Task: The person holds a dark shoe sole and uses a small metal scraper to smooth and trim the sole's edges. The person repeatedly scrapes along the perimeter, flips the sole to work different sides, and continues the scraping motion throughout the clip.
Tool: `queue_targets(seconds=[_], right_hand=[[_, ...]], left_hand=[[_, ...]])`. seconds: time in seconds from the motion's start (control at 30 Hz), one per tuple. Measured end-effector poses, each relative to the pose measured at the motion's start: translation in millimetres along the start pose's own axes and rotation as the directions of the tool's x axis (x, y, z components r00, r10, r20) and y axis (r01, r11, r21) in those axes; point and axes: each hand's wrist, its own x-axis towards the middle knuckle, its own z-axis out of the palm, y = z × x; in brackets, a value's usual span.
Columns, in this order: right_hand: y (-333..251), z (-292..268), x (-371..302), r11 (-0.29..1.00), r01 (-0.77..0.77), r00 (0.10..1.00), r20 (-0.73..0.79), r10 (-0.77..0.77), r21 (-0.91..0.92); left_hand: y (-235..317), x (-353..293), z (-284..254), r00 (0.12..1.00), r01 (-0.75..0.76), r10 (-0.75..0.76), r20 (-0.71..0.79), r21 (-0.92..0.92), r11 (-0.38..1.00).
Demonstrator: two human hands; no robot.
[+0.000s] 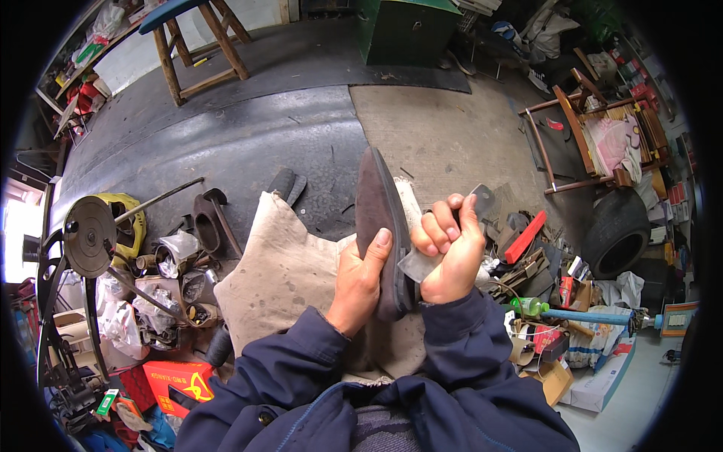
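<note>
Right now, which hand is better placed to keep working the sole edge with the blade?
Right: the right hand grips the flat metal blade against the shoe; the left hand steadies it.

Matt suede shoe point(376, 218), dull metal blade point(482, 197), rough cloth point(286, 264).

A dark suede shoe with a flat rubber sole point(380, 226) stands on edge over a beige cloth apron point(290, 279), between the left hand point(360, 282) and the right hand point(449, 252). A flat grey metal blade point(422, 262) in the right hand touches the sole. A round metal wheel machine point(89, 235) stands far left, a black rubber tyre point(616, 230) far right.
</note>
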Motion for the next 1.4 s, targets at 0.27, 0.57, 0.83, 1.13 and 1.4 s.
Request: queue_targets(seconds=[0.27, 0.57, 0.83, 1.13, 1.4], right_hand=[[-2, 1, 1, 0.995, 0.075, 0.997, 0.01, -0.075, -0.067], [-5, 2, -3, 0.996, 0.029, 0.999, 0.031, -0.026, -0.087], [-5, 5, -6, 0.998, 0.003, 1.0, 0.02, -0.002, -0.068], [-6, 2, -9, 0.999, 0.008, 1.0, 0.008, -0.007, -0.039], [-1, 2, -13, 0.996, 0.092, 0.995, -0.032, -0.092, -0.001]], left_hand=[[0, -2, 2, 1.0, -0.008, 0.009, -0.013, 0.024, 1.0], [0, -2, -2, 0.999, -0.002, 0.002, 0.035, 0.014, 1.0], [0, -3, 4, 0.999, -0.035, 0.035, -0.012, 0.015, 0.999], [1, -6, 4, 0.996, -0.084, 0.085, -0.021, 0.064, 0.994], [-1, -8, 8, 0.994, -0.103, 0.104, -0.043, 0.011, 0.995]])
